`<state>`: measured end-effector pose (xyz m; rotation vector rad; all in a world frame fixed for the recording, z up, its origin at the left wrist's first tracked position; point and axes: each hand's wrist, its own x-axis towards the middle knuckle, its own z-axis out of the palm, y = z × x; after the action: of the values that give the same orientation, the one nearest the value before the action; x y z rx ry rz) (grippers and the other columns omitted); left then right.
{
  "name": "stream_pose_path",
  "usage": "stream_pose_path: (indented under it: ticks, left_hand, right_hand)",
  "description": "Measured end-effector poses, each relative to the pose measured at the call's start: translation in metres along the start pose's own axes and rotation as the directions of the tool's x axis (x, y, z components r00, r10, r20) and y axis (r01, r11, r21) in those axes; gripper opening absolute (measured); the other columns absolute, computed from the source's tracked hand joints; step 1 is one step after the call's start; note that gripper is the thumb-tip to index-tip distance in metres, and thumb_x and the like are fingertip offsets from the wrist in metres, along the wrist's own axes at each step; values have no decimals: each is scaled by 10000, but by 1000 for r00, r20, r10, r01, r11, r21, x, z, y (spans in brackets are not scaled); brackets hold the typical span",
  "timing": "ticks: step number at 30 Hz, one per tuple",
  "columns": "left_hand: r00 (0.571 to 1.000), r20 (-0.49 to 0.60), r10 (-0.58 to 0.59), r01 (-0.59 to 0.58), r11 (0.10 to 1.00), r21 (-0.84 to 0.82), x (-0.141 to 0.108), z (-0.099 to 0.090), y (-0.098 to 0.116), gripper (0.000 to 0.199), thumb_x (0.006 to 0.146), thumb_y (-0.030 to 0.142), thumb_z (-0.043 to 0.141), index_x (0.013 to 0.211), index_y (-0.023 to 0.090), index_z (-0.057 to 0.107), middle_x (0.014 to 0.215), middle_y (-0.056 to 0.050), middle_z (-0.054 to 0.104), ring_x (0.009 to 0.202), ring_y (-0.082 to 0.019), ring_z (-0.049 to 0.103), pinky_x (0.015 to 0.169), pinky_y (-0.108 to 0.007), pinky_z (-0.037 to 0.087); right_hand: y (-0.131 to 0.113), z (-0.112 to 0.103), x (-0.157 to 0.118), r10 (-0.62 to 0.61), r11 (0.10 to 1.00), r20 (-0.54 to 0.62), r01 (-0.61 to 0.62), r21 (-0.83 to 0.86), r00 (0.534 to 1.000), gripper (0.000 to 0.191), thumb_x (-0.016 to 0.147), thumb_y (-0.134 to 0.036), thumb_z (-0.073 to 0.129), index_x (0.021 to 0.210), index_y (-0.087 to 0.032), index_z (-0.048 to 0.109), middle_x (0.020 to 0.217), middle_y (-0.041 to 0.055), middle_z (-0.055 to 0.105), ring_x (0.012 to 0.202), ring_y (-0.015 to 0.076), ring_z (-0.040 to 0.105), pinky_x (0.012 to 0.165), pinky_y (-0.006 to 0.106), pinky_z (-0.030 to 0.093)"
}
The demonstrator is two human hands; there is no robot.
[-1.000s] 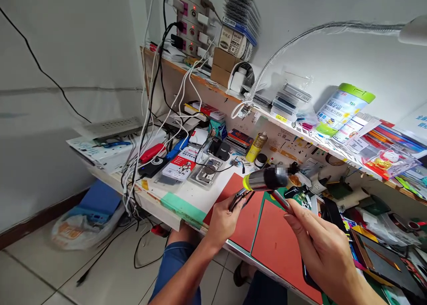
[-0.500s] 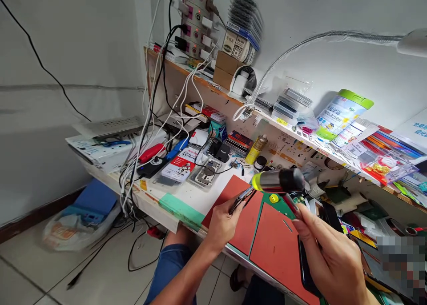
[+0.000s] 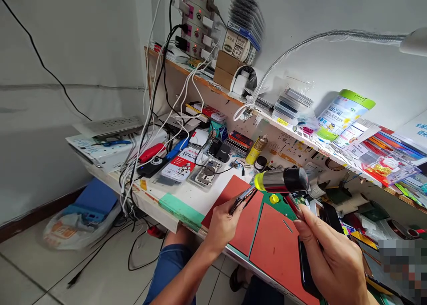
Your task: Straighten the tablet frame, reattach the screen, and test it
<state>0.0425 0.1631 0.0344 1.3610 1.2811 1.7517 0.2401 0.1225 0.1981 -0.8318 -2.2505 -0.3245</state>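
Observation:
Above the red mat (image 3: 275, 251), my left hand (image 3: 222, 225) grips a thin phone (image 3: 243, 198) tilted up on its edge. My right hand (image 3: 333, 251) is wrapped round the red handle of a tool (image 3: 282, 180) with a silver barrel, a black end and a yellow-green tip. That tip is close to the phone's upper end; whether they touch, I cannot tell. A thin metal strip (image 3: 287, 226) lies on the mat. Behind it is a small yellow round piece (image 3: 273, 199) on a green surface. A dark phone (image 3: 306, 267) lies partly behind my right hand.
An opened phone in a clear case (image 3: 207, 174), a red and white box (image 3: 180, 165) and a yellow spray can (image 3: 256, 149) stand further back on the bench. Cables (image 3: 160, 87) hang at the left. A shelf (image 3: 227, 96) with boxes runs along the wall, under a lamp (image 3: 413, 42).
The tool in my right hand has shifted slightly to the right, its yellow-green tip a little further from the phone. My left hand is nearly unmoved.

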Motion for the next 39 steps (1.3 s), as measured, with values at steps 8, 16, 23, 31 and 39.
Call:
stream_pose_path:
  ticks: [8,16,23,31,39]
  left_hand:
    - [1000,-26,-17,18,999,41,0,-1,1,246,951,237,640,788,164,809,705,-29,785,649,-176,709,640,-244,538]
    - [1000,-11,-4,4,1000,20,0,0,3,224,981,301,654,943,192,846,868,-54,845,765,-224,782,734,-289,606]
    - [1000,-13,4,-3,1000,23,1,1,3,285,958,239,640,691,205,733,667,-21,749,717,-205,755,709,-263,582]
    - [1000,-9,-10,10,1000,23,0,0,4,277,981,314,642,760,218,779,615,-25,719,790,-244,783,761,-295,612]
    - [1000,6,-16,16,1000,12,3,0,7,269,974,300,635,773,214,793,711,-49,789,859,-264,803,817,-323,624]
  right_hand:
    - [-5,12,1,-108,994,172,110,-2,979,331,1151,-196,417,1277,-64,693,799,106,799,553,186,741,493,270,612]
    - [2,11,-10,-39,999,-17,39,-32,999,286,1089,-103,546,1334,-129,693,1013,133,845,807,222,840,695,267,677]
    - [3,16,-8,-110,994,113,109,15,987,312,1120,-125,472,1358,-87,669,941,141,830,662,193,791,552,258,638]
    - [5,21,-22,-69,997,-13,69,-35,998,389,1047,-49,578,1420,-124,663,985,134,842,755,226,829,689,275,680]
    - [9,21,-30,-50,999,37,50,8,998,519,1068,-69,563,1574,-178,559,950,106,824,710,218,801,594,282,647]
